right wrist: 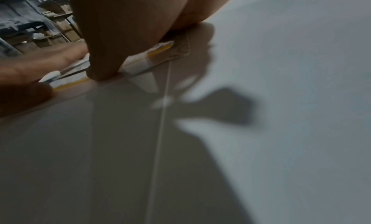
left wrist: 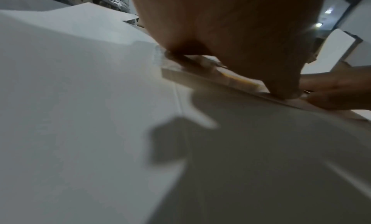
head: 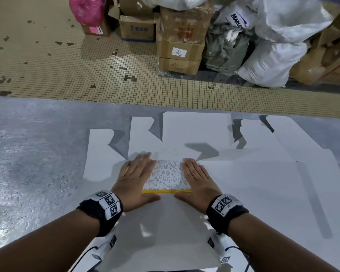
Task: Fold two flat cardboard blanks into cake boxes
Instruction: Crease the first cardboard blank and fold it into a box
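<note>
Two flat white cardboard blanks overlap on the grey table (head: 28,154). The near blank (head: 165,222) is under my hands and the other blank (head: 283,173) spreads to the back and right. A flap (head: 166,176) with a line-drawn print and a yellow edge (head: 166,191) is folded back flat onto the near blank. My left hand (head: 134,177) presses its left end with straight fingers. My right hand (head: 197,178) presses its right end the same way. Both thumbs lie along the yellow edge. In the wrist views, the left thumb (left wrist: 285,87) and the right thumb (right wrist: 102,71) push down at the fold.
Past the table's far edge lies a tiled floor (head: 67,65). On it stand stacked cardboard boxes (head: 180,54), white sacks (head: 279,55) and a pink bag (head: 86,8). Cut tabs of the blanks (head: 194,130) reach toward the far table edge.
</note>
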A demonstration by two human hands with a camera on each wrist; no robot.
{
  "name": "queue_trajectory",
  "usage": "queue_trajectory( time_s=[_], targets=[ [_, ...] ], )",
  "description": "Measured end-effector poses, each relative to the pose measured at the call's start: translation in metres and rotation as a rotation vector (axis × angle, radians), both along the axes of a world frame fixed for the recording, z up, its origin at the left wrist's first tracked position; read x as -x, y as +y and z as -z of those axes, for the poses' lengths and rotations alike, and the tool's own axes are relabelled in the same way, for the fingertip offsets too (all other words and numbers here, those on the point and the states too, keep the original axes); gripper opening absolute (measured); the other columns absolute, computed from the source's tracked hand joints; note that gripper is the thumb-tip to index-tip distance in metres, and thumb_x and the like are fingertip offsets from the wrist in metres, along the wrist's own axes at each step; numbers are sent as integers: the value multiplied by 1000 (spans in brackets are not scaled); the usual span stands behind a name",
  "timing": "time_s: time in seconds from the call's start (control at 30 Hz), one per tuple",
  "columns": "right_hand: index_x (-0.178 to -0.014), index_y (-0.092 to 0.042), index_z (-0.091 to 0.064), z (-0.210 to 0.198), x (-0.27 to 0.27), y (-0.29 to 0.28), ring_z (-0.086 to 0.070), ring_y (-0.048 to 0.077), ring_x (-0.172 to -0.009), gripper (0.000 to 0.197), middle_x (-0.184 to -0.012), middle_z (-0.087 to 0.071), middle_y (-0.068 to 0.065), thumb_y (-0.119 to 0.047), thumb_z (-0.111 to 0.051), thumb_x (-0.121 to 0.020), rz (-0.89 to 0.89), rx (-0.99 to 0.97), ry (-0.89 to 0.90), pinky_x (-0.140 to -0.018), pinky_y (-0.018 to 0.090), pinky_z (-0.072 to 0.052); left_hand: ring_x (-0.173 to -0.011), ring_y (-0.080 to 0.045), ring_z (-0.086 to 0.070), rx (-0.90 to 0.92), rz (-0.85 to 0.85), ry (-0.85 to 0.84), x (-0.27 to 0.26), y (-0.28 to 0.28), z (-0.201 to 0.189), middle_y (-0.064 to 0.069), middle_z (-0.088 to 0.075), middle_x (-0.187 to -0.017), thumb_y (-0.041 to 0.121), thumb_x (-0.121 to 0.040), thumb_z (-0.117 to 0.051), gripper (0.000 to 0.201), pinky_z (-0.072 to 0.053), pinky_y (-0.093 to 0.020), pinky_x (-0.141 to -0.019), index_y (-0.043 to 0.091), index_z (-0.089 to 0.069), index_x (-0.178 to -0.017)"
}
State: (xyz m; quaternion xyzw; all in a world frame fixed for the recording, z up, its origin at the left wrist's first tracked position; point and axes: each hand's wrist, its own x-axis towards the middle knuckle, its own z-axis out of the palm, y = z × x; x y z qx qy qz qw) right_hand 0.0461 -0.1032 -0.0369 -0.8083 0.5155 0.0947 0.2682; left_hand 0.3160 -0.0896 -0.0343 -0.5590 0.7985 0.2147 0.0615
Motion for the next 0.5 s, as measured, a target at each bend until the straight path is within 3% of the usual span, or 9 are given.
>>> queue_trajectory(
  time_s=[0.1,0.2,0.37,0.43,0.5],
  targets=[
    [-145,-24,30,1,0,1,38,5,-140,103,-156,34,-10,-85,-16,-76,-18,-21,32,-119,29,19,-143,-8,37,-54,-85,-11,-15,9,-2,10,39,-157,95,-67,-38,124,17,-36,-119,30,24,-153],
    [-147,-20,28,-2,0,0,36,7,-142,110,-155,35,-10,-90,-5,-68,-29,-28,47,-119,29,18,-144,-6,36,-76,-78,20,-23,14,-4,12,36,-158,97,-64,-44,133,15,-35,-121,26,21,-155],
    [-154,-21,21,-8,-1,-1,35,8,-143,118,-155,34,-11,-92,-13,-66,-19,-61,24,-121,32,15,-144,-9,36,-131,-48,23,-24,9,-9,10,38,-157,98,-59,-48,141,15,-34,-122,24,25,-154],
    [-155,-20,18,-14,0,-4,32,7,-144,126,-156,32,-11,-93,-32,-65,-16,-79,-9,-123,33,10,-145,-10,35,-155,-31,9,-26,7,-13,9,36,-158,96,-61,-50,140,16,-32,-120,23,23,-155],
    [-156,-20,15,-21,4,-8,30,5,-144,140,-156,29,-12,-87,-60,-58,-31,-95,-50,-122,28,10,-146,-10,31,-172,-32,15,-29,4,-17,9,31,-160,95,-59,-50,139,13,-30,-122,22,17,-157]
  ],
)
